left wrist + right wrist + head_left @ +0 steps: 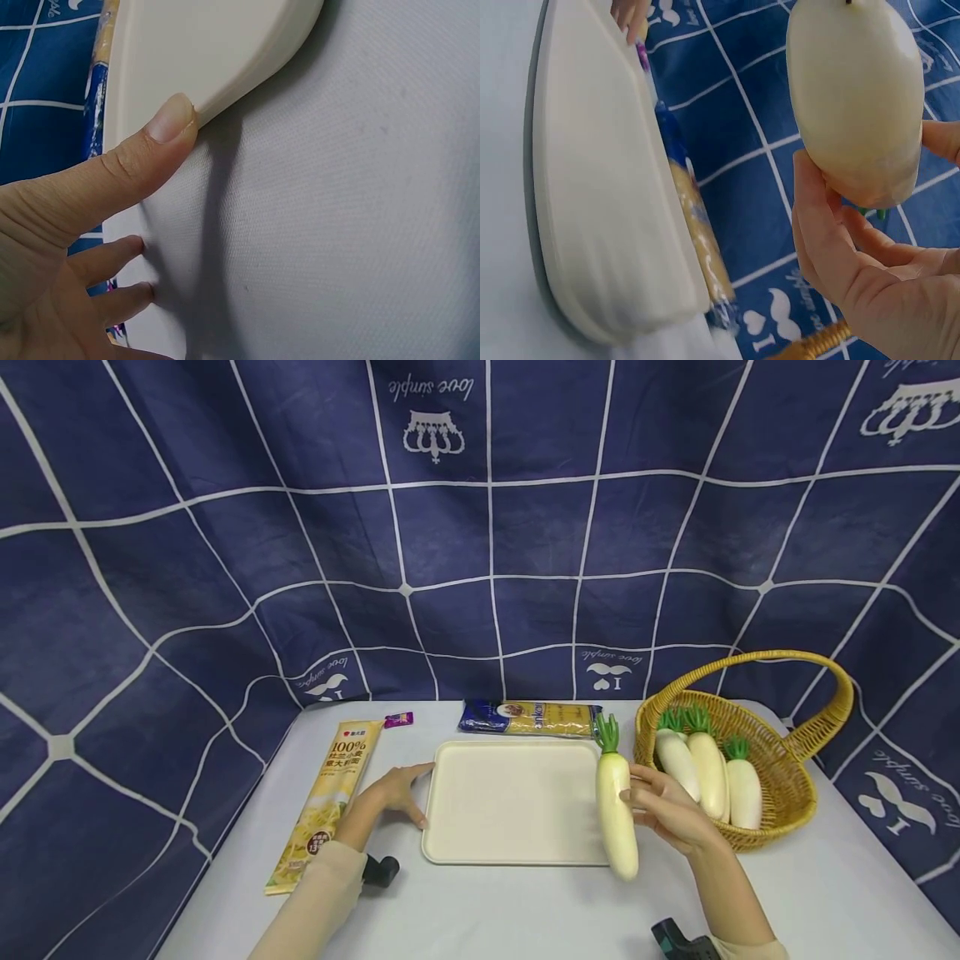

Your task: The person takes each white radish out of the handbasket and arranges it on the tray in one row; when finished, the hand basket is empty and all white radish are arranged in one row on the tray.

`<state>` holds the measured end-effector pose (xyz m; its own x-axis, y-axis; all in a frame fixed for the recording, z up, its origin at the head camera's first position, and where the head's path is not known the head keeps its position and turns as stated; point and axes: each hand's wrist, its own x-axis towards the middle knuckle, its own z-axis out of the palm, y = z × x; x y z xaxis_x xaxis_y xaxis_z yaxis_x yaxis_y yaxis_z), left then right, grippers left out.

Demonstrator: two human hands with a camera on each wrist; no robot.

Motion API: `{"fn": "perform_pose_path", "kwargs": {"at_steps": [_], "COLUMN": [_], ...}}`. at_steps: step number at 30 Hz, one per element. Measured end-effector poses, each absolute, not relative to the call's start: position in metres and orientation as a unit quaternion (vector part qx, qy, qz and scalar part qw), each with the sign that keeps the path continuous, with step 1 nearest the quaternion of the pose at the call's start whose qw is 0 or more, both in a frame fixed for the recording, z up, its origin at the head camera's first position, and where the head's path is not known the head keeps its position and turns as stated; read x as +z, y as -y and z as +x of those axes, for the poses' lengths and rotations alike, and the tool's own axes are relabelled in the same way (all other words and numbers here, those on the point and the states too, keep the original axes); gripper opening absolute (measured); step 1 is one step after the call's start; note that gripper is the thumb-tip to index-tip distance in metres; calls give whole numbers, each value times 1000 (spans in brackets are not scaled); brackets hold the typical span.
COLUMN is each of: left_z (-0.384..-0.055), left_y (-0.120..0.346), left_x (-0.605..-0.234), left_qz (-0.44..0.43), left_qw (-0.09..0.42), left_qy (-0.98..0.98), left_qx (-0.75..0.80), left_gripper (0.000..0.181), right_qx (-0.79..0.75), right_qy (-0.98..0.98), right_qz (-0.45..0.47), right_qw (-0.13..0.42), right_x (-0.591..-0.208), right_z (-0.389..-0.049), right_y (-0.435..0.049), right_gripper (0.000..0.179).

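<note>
A white radish (617,814) with a green leafy top is gripped by my right hand (670,806), held up over the right end of a cream tray (517,802). In the right wrist view the radish (855,97) sits between thumb and fingers, its blunt end facing the camera. My left hand (396,791) is at the tray's left edge, fingers spread. Up close in the left wrist view, the thumb of that hand (112,172) touches the tray's rim (247,86), while the other fingers stay apart from it.
A wicker basket (795,777) with several white radishes (705,768) stands at the right. Behind the tray lies a blue and yellow pasta packet (528,718). A long yellow noodle packet (326,802) and a small purple packet (399,719) lie left. A blue checked cloth (480,543) hangs behind.
</note>
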<state>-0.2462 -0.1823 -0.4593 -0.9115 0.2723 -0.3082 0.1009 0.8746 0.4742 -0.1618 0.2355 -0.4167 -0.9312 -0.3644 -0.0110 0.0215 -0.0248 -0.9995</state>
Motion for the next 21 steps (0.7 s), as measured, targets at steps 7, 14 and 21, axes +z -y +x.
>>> {"fn": "perform_pose_path", "kwargs": {"at_steps": [7,14,21], "left_z": [-245,-245,-247], "left_y": [182,181,183], "left_x": [-459,-458,-460], "left_qz": [98,92,111], "left_qw": [183,189,175], "left_qy": [-950,-949,-953], "left_qx": [233,235,221], "left_gripper": [108,108,107], "right_qx": [-710,-727,-742], "right_qy": [-680,-662,-642], "right_qz": [-111,-92,-87], "right_qw": [146,156,172], "right_x": [-418,-420,-427], "right_z": [-175,-187,-203], "right_y": [-213,-191,-168], "right_gripper": [64,69,69]}}
